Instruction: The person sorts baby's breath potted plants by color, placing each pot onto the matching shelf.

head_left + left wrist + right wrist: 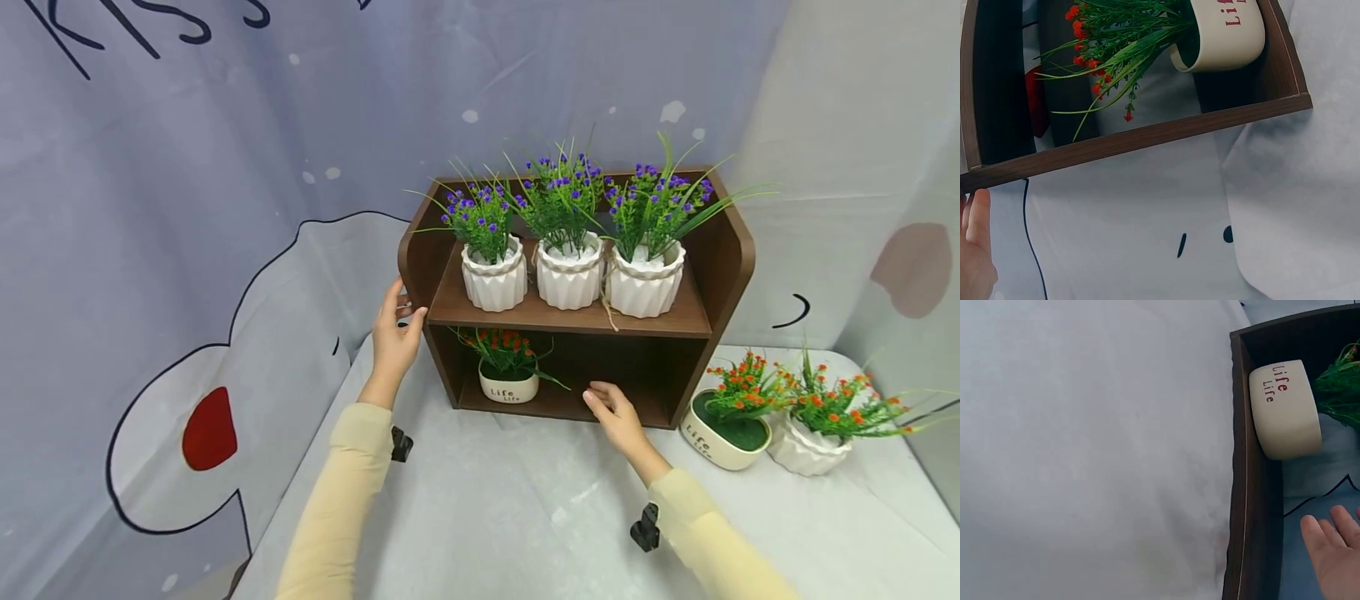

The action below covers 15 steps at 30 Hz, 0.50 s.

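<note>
A brown two-tier wooden shelf [525, 321] stands on the cloth-covered table. My left hand [395, 337] is at its left side panel, fingers extended; in the left wrist view the fingertips [980, 206] meet the panel's edge. My right hand [618, 417] is in front of the lower tier with nothing in it, its fingers loosely extended. On that tier, at the left, sits a cream "Life" pot [510, 387] with an orange-flowered plant [506, 346]. Three white fluted pots with purple flowers line the upper tier: left [495, 279], middle [570, 275] and right [647, 283].
Right of the shelf, another cream "Life" pot [723, 437] and a white fluted pot [810, 450], both with orange flowers, stand side by side on the table [525, 517]. A printed grey curtain [300, 125] hangs behind the shelf.
</note>
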{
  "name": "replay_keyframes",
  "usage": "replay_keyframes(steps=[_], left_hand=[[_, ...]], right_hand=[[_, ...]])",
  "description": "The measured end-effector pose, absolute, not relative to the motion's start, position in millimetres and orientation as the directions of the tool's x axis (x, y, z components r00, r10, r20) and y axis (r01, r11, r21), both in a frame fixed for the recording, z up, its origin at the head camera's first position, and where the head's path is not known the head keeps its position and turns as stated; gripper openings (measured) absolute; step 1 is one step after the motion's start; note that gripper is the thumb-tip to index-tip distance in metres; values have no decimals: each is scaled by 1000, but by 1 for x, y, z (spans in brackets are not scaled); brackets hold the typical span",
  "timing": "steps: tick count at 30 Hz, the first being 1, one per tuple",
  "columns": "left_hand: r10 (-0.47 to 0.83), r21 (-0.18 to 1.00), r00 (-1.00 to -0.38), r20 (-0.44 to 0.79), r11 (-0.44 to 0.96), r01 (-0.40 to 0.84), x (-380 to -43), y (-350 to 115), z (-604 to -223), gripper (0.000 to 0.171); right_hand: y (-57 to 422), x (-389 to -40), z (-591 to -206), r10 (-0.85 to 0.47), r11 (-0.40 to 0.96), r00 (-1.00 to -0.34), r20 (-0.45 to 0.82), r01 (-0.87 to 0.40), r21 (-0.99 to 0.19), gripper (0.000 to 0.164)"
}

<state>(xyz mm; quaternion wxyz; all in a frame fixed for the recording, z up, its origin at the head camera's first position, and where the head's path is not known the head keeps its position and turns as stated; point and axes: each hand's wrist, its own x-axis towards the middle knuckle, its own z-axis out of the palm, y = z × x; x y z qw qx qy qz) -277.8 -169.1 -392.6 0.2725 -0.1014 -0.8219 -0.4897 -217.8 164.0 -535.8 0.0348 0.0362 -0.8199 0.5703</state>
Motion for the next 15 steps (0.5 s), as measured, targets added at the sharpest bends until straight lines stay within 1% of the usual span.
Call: replay_keyframes(steps=[9, 15], left_hand=[[-101, 751, -832, 545, 501, 431, -279, -169, -391, 53], [-101, 747, -828, 551, 503, 436, -278, -168, -393, 54]], right_hand=[[163, -198, -524, 48, 267, -986, 161, -142, -953, 44], [168, -187, -522, 85, 300, -977, 195, -161, -940, 48]])
